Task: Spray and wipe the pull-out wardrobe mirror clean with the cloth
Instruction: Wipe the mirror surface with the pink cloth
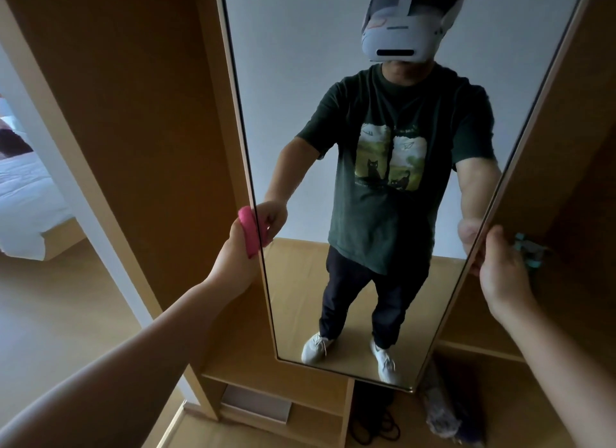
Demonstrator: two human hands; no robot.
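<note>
Grips tall glass pull-out wardrobe mirror point(300, 47) by both edges.
Curls fingers of left hand point(235, 251) round bunched pink cloth point(249, 234); pinches edge between fingers of right hand point(503, 267), likely bracing for wiping.

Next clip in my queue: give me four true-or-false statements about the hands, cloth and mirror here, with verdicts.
1. The left hand holds a pink cloth at the left edge of the mirror. True.
2. The right hand lies flat on the middle of the glass. False: it grips the mirror's right edge.
3. The pink cloth is spread wide across the glass. False: it is bunched in the left hand at the edge.
4. A bed shows beyond the wardrobe on the left. True.
</note>
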